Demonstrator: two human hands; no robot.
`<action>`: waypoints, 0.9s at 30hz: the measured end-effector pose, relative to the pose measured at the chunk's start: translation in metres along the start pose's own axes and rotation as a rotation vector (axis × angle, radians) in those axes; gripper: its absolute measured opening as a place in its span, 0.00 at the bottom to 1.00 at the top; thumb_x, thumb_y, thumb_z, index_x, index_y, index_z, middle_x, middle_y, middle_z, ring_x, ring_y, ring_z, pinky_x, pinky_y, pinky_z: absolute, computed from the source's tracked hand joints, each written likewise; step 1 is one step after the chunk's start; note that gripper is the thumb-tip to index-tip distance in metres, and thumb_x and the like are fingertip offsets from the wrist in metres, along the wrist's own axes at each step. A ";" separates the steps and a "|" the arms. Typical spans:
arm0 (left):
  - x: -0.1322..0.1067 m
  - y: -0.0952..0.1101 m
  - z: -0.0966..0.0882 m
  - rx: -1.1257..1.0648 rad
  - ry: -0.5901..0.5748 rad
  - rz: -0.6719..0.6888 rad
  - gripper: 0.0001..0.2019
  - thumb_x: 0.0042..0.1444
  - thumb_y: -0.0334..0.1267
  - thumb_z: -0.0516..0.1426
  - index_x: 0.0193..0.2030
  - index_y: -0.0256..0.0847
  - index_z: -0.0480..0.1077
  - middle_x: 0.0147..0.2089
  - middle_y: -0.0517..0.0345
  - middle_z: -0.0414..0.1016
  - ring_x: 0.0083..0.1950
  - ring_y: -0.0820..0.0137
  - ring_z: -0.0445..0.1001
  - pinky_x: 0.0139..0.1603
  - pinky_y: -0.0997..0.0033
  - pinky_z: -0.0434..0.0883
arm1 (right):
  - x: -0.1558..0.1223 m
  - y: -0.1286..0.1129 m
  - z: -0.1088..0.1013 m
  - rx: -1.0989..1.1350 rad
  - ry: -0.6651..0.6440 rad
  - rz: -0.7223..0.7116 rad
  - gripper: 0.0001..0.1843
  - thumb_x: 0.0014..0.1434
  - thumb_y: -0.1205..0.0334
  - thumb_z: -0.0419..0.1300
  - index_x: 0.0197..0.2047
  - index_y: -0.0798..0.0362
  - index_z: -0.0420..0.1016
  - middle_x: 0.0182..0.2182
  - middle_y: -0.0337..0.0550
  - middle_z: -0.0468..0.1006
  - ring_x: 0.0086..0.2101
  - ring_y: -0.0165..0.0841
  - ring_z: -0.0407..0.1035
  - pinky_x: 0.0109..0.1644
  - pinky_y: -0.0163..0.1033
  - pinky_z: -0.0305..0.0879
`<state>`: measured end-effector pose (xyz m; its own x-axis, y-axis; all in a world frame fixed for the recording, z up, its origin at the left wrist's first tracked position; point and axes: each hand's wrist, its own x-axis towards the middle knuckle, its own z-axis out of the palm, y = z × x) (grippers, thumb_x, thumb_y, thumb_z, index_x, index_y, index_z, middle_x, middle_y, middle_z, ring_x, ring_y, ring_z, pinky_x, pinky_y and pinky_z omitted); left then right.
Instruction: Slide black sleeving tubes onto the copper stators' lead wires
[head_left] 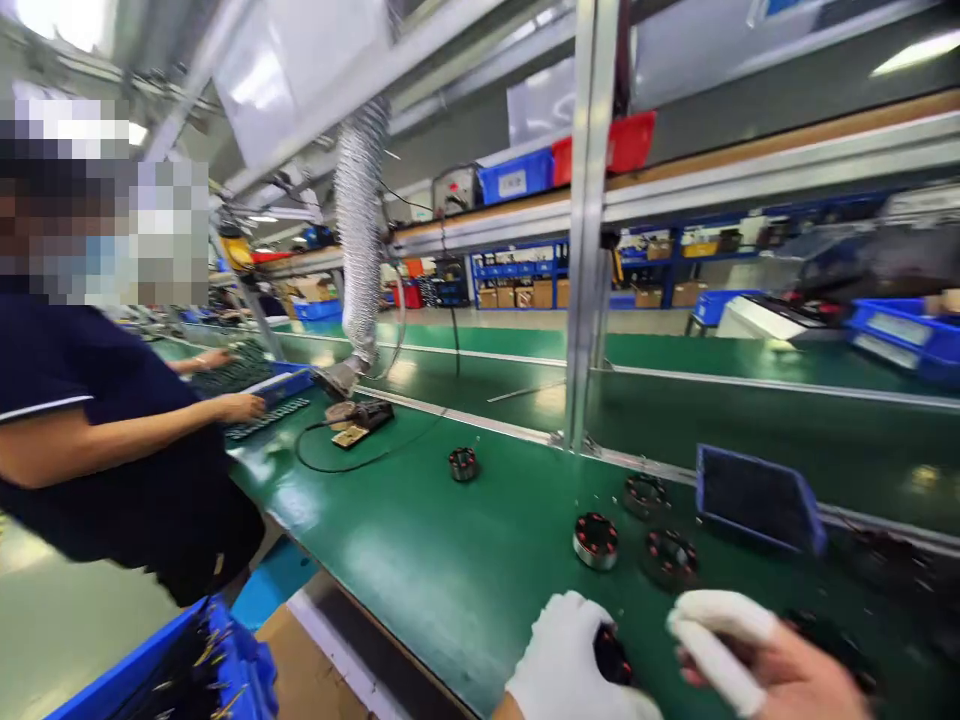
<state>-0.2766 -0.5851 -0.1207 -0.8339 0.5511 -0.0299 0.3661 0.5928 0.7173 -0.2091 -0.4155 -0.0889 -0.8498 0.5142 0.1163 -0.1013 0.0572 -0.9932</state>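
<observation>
The left hand (577, 665), in a white glove, sits at the near edge of the green tabletop (465, 560) with its fingers curled around a dark round part (613, 655) that shows a touch of red; the part lies just at the glove's fingertips, low over the tabletop. The right hand (757, 665) is just beside it, white covers on its fingers (720, 625), which lie close together and point toward the left hand. It is blurred, so whether it touches the part or grips anything cannot be told. Further in from the near edge lie three similar round parts (596, 540) in a loose group, with a fourth one (463, 463) well apart toward the left end. A blue tray (757, 497) stands tilted near the far edge, beside an upright metal post (589, 250). Toward the left end a co-worker's hand (241, 407) rests on a rack of small pieces, near a soldering stand (360, 420) under a ribbed duct (360, 230).
</observation>
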 end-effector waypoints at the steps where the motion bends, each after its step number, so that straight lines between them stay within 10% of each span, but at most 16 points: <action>1: -0.003 0.003 0.001 0.023 -0.025 0.019 0.29 0.24 0.52 0.65 0.38 0.46 0.69 0.39 0.60 0.64 0.40 0.64 0.64 0.39 0.67 0.61 | -0.012 0.008 0.012 0.044 -0.073 0.072 0.16 0.35 0.55 0.68 0.30 0.54 0.76 0.25 0.46 0.77 0.25 0.40 0.71 0.26 0.38 0.71; 12: -0.009 0.023 -0.006 -0.051 -0.095 0.066 0.16 0.36 0.32 0.57 0.37 0.42 0.66 0.38 0.59 0.63 0.40 0.67 0.62 0.41 0.69 0.61 | 0.000 0.042 0.032 0.091 0.147 0.210 0.20 0.41 0.51 0.65 0.33 0.57 0.73 0.31 0.48 0.76 0.28 0.38 0.71 0.29 0.39 0.70; 27: -0.007 0.018 0.000 -0.097 -0.072 0.040 0.18 0.35 0.30 0.56 0.38 0.42 0.66 0.39 0.58 0.63 0.42 0.66 0.63 0.44 0.67 0.62 | 0.004 0.051 0.033 0.140 0.088 0.298 0.18 0.40 0.53 0.65 0.31 0.57 0.71 0.24 0.43 0.74 0.25 0.35 0.70 0.26 0.36 0.68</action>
<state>-0.2637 -0.5784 -0.1075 -0.7863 0.6161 -0.0469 0.3543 0.5118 0.7826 -0.2349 -0.4388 -0.1384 -0.8056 0.5627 -0.1855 0.0695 -0.2212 -0.9728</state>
